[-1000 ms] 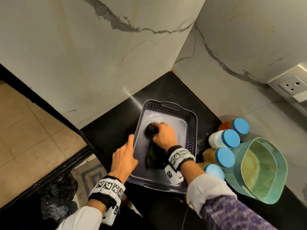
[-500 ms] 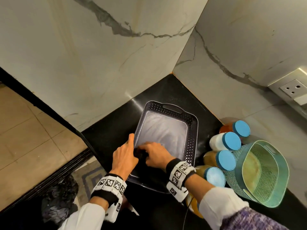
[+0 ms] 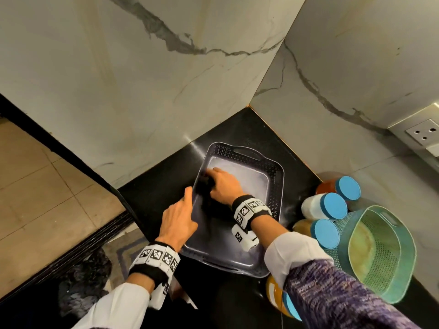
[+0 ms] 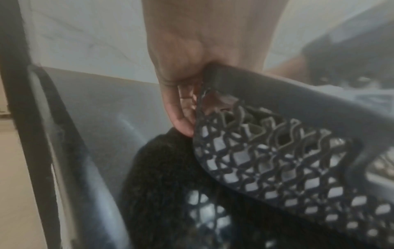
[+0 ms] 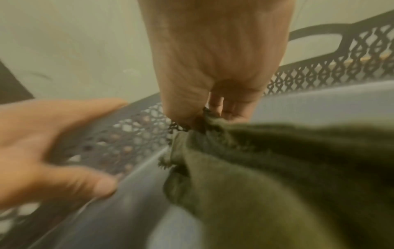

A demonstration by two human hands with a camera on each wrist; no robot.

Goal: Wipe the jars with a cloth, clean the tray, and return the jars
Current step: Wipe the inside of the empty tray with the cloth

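Note:
A dark grey tray with lattice walls lies on the black counter corner. My right hand pinches a dark cloth and presses it on the tray floor near the far left wall. In the right wrist view the cloth bunches under the right hand. My left hand grips the tray's left rim, index finger lying along it; its thumb shows beside the tray wall. Several blue-lidded jars stand to the right of the tray.
Two nested teal lattice baskets lean against the jars at the right. Another blue-lidded jar sits under my right forearm. Marble walls close the corner behind the tray. The counter edge drops to a tiled floor on the left.
My right hand slid the cloth from mid-tray down to the near left part, then back up along the left wall. The left hand kept its hold on the rim.

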